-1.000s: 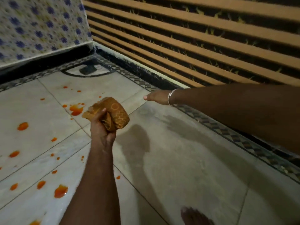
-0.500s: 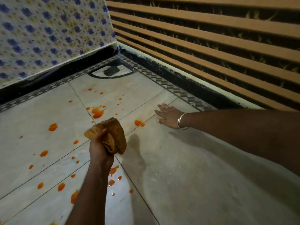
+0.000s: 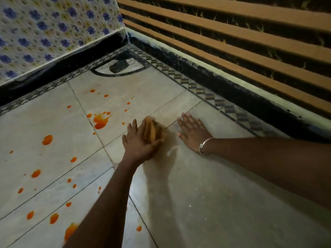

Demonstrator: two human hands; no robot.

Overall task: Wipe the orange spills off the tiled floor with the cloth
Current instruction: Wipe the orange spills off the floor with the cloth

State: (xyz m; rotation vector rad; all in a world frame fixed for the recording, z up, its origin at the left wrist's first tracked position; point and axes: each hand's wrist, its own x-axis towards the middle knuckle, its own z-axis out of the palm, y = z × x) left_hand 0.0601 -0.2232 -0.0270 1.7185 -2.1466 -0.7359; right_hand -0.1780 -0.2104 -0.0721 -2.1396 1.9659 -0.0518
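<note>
My left hand (image 3: 138, 140) holds the orange-brown cloth (image 3: 152, 130) down on the pale tiled floor (image 3: 206, 194); the cloth is blurred with motion. My right hand (image 3: 192, 132), with a silver bangle at the wrist, lies flat and open on the tile just right of the cloth. A large orange spill (image 3: 101, 119) sits left of the cloth. Several smaller orange drops (image 3: 47, 139) are scattered over the left tiles, with a bigger patch (image 3: 69, 231) by my left forearm.
Two walls meet at the far corner, with a black skirting (image 3: 223, 86) and a patterned floor border (image 3: 200, 90) along them. A dark object (image 3: 119, 66) sits inside a curved line in the corner. The tiles under my right arm show no orange.
My left hand has come down from mid-air and now has the cloth on the floor beside my right hand, over the spot where two orange drops showed. My right hand has settled flat.
</note>
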